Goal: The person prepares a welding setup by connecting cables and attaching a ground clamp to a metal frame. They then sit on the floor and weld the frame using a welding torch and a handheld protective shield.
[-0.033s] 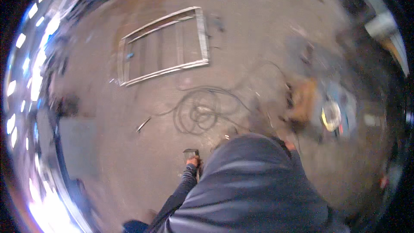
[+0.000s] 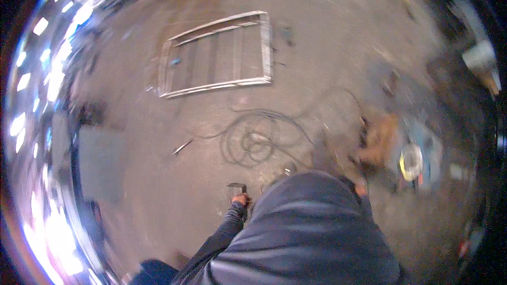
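Observation:
I look down at a concrete floor over my dark grey jacket (image 2: pixel 306 232). My left hand (image 2: pixel 240 199), at the end of a dark sleeve, grips a small dark angled tool (image 2: pixel 237 185) that points down at the floor. At the jacket's right edge only a small patch of my right hand (image 2: pixel 360 190) shows, and its fingers are hidden. A coil of dark cable (image 2: pixel 253 142) lies on the floor just beyond the tool.
A rectangular metal frame with bars (image 2: pixel 266 47) lies flat farther off. A short metal rod (image 2: pixel 182 148) rests left of the cable. To the right are a blurred brown object (image 2: pixel 380 137) and a round yellow-white thing (image 2: pixel 409 161). Bright windows line the left.

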Demonstrator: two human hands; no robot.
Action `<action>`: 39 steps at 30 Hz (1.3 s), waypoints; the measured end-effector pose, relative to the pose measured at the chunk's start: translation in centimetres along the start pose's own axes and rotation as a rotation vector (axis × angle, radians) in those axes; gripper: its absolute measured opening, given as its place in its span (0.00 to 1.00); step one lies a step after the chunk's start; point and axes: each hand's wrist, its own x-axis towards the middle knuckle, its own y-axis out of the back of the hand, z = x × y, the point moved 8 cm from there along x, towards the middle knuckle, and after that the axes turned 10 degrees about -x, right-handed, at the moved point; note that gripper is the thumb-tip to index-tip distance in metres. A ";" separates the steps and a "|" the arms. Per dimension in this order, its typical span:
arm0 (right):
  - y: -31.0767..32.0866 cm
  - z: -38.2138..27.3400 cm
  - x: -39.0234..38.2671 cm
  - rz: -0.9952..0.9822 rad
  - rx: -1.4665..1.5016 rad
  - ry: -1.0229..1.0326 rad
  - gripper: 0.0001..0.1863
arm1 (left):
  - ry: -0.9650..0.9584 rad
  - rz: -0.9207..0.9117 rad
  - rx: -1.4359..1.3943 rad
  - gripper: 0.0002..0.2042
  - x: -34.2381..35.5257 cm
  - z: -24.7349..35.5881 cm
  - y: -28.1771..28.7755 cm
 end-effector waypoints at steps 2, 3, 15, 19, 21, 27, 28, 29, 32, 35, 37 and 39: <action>3.5 0.5 3.4 -0.092 -0.150 0.057 0.15 | 0.054 0.040 -0.255 0.17 0.5 3.0 1.8; 5.2 1.1 4.8 -0.151 -0.290 0.017 0.16 | 0.080 0.065 -0.403 0.16 1.2 4.7 3.4; 22.3 2.9 14.9 -0.190 0.034 -0.196 0.14 | 0.119 0.336 -1.353 0.18 2.3 20.3 20.5; 20.7 0.1 14.9 -0.151 0.477 -0.283 0.15 | 0.308 0.302 -1.531 0.18 2.9 15.4 13.4; 19.8 -1.6 14.4 -0.135 0.485 -0.238 0.16 | 0.282 0.197 -1.498 0.17 3.2 12.5 9.5; 11.7 -2.7 7.3 -0.131 -0.036 -0.004 0.17 | -0.044 0.332 -1.055 0.14 2.2 6.0 5.5; 9.2 -2.3 5.7 -0.136 -0.139 0.006 0.17 | -0.120 0.370 -1.126 0.13 1.7 5.4 5.8; 6.5 -1.6 3.7 -0.146 -0.225 0.000 0.18 | -0.049 0.349 -1.177 0.12 1.3 4.4 5.2; 1.6 -3.5 -2.1 0.206 -0.534 0.349 0.12 | 0.155 0.179 -1.557 0.12 0.6 2.2 3.8; -4.3 -1.2 -6.8 -0.087 -0.151 -0.058 0.13 | 0.230 0.094 -1.536 0.13 1.0 0.4 5.2; -7.6 -1.7 -11.0 -0.133 -0.050 -0.169 0.13 | 0.369 0.021 -1.461 0.13 1.1 -1.8 5.0; -10.4 -2.4 -14.9 -0.140 0.017 -0.240 0.13 | 0.442 0.022 -1.423 0.12 1.7 -3.7 4.6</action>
